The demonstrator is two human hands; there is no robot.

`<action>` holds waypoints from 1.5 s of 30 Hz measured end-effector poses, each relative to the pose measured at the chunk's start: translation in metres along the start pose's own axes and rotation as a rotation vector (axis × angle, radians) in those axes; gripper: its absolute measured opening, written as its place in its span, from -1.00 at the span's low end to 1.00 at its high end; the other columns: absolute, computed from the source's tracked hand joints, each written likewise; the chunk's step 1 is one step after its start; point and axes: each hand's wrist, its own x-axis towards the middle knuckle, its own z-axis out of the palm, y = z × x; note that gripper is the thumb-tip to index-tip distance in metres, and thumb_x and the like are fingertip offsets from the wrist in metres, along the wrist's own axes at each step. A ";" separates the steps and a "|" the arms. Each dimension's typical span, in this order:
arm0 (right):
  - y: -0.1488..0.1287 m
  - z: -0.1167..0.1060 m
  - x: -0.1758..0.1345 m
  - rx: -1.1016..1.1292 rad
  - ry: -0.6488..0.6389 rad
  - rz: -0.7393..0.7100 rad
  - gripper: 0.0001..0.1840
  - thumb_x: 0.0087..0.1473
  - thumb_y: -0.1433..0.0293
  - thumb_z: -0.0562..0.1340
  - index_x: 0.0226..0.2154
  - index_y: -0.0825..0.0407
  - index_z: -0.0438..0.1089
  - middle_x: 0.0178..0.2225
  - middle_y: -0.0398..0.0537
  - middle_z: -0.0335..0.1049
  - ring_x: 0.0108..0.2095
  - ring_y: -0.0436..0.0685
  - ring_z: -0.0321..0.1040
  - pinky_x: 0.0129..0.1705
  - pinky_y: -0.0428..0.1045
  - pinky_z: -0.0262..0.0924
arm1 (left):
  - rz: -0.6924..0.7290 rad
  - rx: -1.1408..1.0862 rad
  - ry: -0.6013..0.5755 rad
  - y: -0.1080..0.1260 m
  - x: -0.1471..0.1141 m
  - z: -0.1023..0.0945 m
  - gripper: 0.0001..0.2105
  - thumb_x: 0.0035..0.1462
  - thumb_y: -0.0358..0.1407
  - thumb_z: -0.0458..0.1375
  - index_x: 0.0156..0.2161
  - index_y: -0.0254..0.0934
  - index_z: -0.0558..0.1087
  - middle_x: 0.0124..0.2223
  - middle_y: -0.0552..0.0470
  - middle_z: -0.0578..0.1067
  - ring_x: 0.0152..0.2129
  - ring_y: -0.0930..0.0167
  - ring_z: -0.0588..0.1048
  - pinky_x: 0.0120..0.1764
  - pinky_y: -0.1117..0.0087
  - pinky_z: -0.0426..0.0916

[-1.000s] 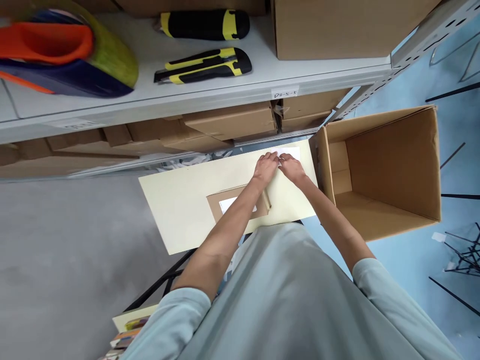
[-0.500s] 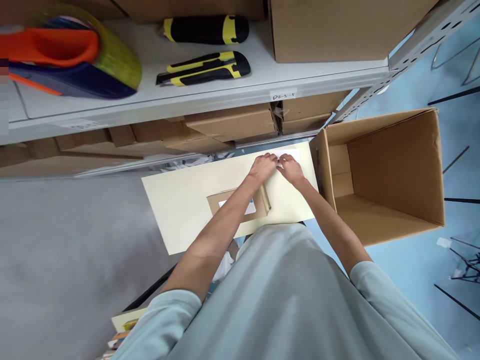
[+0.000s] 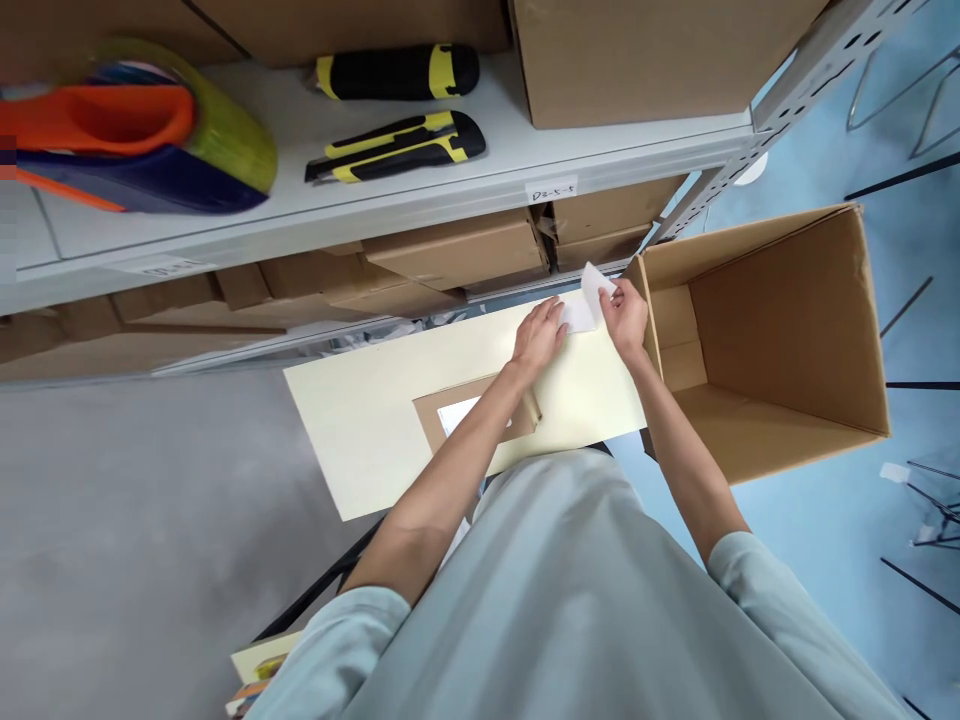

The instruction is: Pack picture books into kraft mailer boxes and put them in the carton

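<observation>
My right hand pinches the lifted, curling right part of a white paper slip. The slip's other part lies flat on a pale yellow board. At its left edge my left hand rests on the board with fingers stretched out, its fingertips touching the paper. Under my left forearm is a flat brown cardboard package with a white label, partly hidden by the arm.
An open cardboard box stands right of the board. Ahead, a grey metal shelf holds two black-and-yellow utility knives, an orange and blue tape dispenser and cartons. More brown boxes sit on the level below.
My hands have moved apart. The right hand has gone right and up, raising part of the white slip, while the left stays at the slip's left side.
</observation>
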 end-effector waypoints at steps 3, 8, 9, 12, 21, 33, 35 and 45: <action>0.015 -0.021 0.003 -0.027 0.074 0.048 -0.51 0.51 0.07 0.08 0.15 0.06 0.47 -0.06 0.15 0.63 -0.10 0.31 0.57 0.09 0.16 0.40 | 0.082 0.048 -0.135 0.006 0.008 0.021 -0.35 0.36 -0.33 0.10 0.52 -0.26 0.26 0.63 -0.17 0.12 0.58 0.03 0.07 0.56 -0.09 0.01; 0.033 -0.027 -0.008 -0.127 0.113 0.153 -0.45 0.57 0.08 -0.05 -0.04 0.07 0.53 -0.16 0.23 0.64 -0.11 0.38 0.59 0.06 0.22 0.42 | 0.030 0.130 -0.264 0.019 0.018 0.038 -0.34 0.36 -0.40 0.05 0.54 -0.18 0.25 0.67 -0.06 -0.03 0.54 -0.04 0.12 0.44 -0.25 0.19; 0.036 -0.026 -0.011 -0.139 0.105 0.171 -0.44 0.57 0.09 -0.05 -0.08 0.07 0.54 -0.20 0.23 0.64 -0.14 0.38 0.60 0.05 0.23 0.42 | 0.024 0.152 -0.273 0.022 0.021 0.040 -0.35 0.37 -0.43 0.01 0.53 -0.18 0.26 0.67 -0.05 -0.02 0.52 -0.05 0.15 0.41 -0.26 0.22; 0.044 -0.022 -0.017 -0.155 0.071 0.208 -0.44 0.56 0.08 -0.02 -0.20 0.05 0.53 -0.28 0.21 0.63 -0.17 0.39 0.61 0.03 0.24 0.44 | 0.033 0.221 -0.279 0.025 0.028 0.043 -0.33 0.35 -0.50 -0.07 0.53 -0.24 0.27 0.67 -0.06 0.00 0.48 -0.05 0.18 0.37 -0.28 0.25; 0.053 -0.013 -0.037 -0.210 -0.010 0.296 -0.60 0.51 0.23 0.09 -0.28 0.03 0.51 -0.26 0.25 0.64 -0.17 0.41 0.62 0.01 0.22 0.45 | 0.028 0.242 -0.286 0.023 0.042 0.050 -0.37 0.39 -0.43 -0.06 0.52 -0.22 0.31 0.65 -0.12 0.07 0.45 -0.10 0.17 0.33 -0.31 0.26; 0.043 -0.060 -0.140 0.017 0.232 0.350 -0.35 0.56 0.00 -0.10 -0.09 0.02 0.57 -0.44 -0.01 0.63 -0.40 0.23 0.60 -0.13 0.06 0.42 | -0.067 0.023 -0.221 0.045 0.027 0.037 -0.43 0.34 -0.21 0.20 0.39 -0.37 0.45 0.60 -0.30 0.18 0.45 -0.11 0.25 0.43 -0.18 0.21; 0.027 -0.061 -0.156 -0.022 0.219 0.236 -0.38 0.56 0.00 -0.05 0.04 0.02 0.58 -0.40 -0.02 0.66 -0.38 0.21 0.62 -0.17 0.02 0.40 | -0.142 -0.236 -0.124 0.053 0.001 0.024 -0.52 0.37 -0.04 0.20 0.20 -0.34 0.58 0.43 -0.33 0.45 0.35 -0.06 0.41 0.39 -0.06 0.30; -0.043 0.011 -0.237 -0.173 -0.213 -0.527 -0.64 0.48 0.33 0.17 0.11 -0.08 0.65 -0.44 -0.04 0.60 -0.52 0.05 0.40 -0.40 -0.05 0.29 | -0.576 -1.213 0.283 0.027 -0.199 -0.079 -0.37 -0.09 0.26 0.52 -0.19 -0.29 0.60 -0.21 -0.11 0.69 -0.24 0.21 0.68 -0.10 0.20 0.63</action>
